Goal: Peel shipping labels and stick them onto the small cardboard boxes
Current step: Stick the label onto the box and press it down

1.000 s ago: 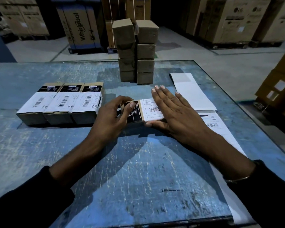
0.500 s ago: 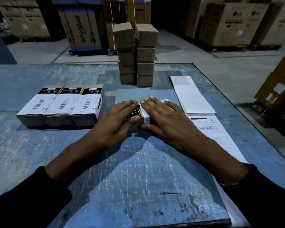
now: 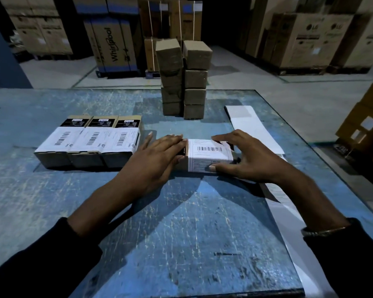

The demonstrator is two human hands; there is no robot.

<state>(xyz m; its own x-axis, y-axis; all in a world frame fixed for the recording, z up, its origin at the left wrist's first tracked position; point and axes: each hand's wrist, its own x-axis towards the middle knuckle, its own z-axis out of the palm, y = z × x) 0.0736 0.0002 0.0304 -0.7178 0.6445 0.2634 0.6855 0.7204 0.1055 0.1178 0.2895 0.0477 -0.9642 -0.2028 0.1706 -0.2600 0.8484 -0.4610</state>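
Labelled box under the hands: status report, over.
Right hand grips labelled box. Left hand flat on its end. Three finished boxes close at left.

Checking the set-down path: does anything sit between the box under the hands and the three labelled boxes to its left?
Only the left hand, between the held box and the three labelled boxes, fingers on the box's end; nothing else visible there. The right hand grips its other end.

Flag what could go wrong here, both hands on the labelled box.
Label folds over the box's front edge under only the thumb of the right hand; it may crease.
Right forearm lies across the label strip, which reaches the table's near edge; pulling back could drag it off.
Left hand sits near the row of labelled boxes; a shove could knock them askew.
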